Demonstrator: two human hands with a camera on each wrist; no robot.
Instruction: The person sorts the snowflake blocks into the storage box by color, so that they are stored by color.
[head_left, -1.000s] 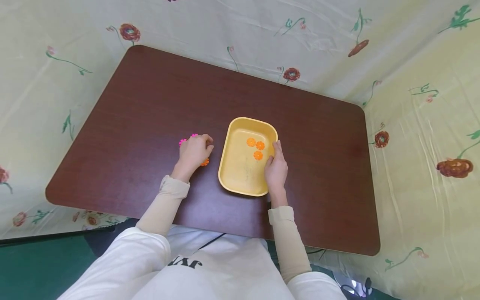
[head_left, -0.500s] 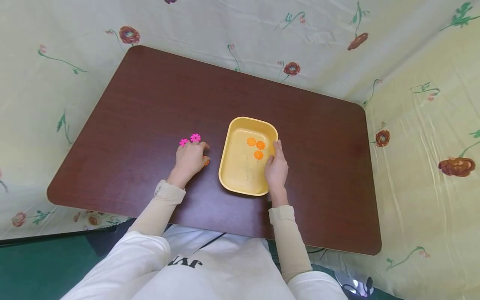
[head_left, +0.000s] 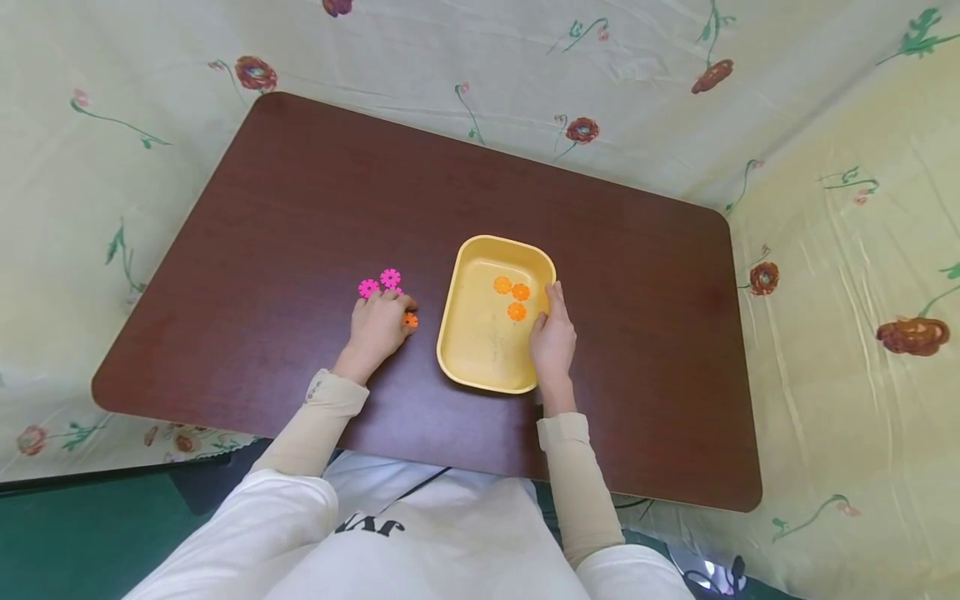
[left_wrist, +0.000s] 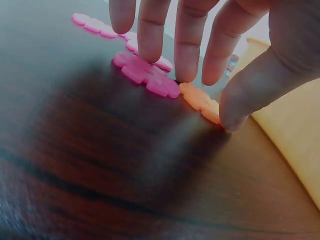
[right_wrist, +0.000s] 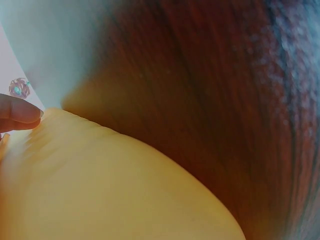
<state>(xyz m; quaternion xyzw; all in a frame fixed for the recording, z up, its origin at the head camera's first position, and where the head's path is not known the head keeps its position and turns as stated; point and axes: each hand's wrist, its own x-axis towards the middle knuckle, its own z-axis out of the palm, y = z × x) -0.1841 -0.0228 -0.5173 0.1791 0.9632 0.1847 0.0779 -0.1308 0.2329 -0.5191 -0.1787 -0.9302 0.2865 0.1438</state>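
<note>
My left hand (head_left: 396,313) is on the brown table (head_left: 300,192), left of a yellow tray (head_left: 480,354). Its thumb (left_wrist: 247,97) and a finger pinch a flat orange flower piece (left_wrist: 202,101) lying on the tabletop. Another fingertip touches a pink flower piece (left_wrist: 147,75). Two more pink pieces (head_left: 390,277) lie just beyond the fingers. Three orange flower pieces (head_left: 516,311) sit in the tray's far half. My right hand (head_left: 551,321) grips the tray's right rim, thumb over the edge. In the right wrist view the tray wall (right_wrist: 100,190) fills the frame, with one fingertip (right_wrist: 17,114) at the left.
The table has rounded corners and stands on a pale yellow cloth with red flowers (head_left: 825,292). My white-clad lap (head_left: 420,542) is at the near edge. The tray (left_wrist: 292,135) sits close to my left thumb.
My left hand has drawn back towards me, uncovering the pink pieces, and its fingers now close on the orange piece. The right hand and tray have not moved.
</note>
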